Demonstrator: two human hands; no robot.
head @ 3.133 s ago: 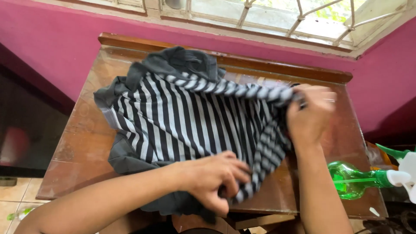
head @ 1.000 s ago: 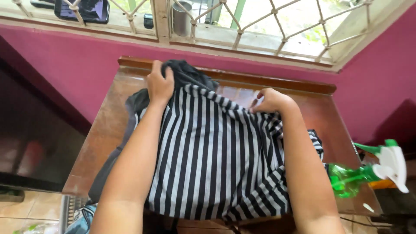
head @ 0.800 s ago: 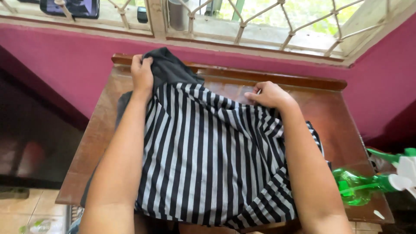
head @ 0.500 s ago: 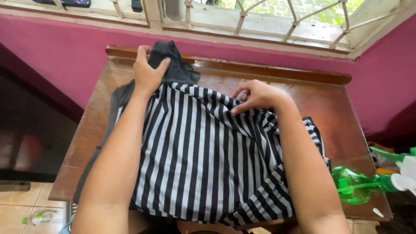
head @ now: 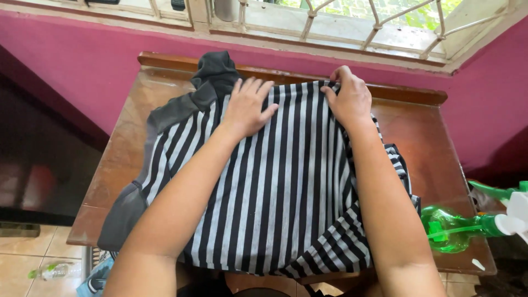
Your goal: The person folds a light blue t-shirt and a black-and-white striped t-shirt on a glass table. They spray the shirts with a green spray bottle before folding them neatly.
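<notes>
Wooden desk (head: 132,137) under a barred window. Striped shirt (head: 275,187), black and grey-white vertical stripes with plain dark grey sleeves and collar, lies spread over the desk's middle; left sleeve trails toward the front left corner, hem hangs off the front edge. Left hand (head: 248,105) rests flat on the fabric near the collar, fingers spread wide. Right hand (head: 347,99) pinches the shirt's top edge near the back edge, fingers curled on cloth. Green spray bottle (head: 459,228) lies at the front right corner.

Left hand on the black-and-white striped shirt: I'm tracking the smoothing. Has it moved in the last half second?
Yes. The left hand slid off the dark grey collar near the wooden table's back rail, down onto the stripes.
</notes>
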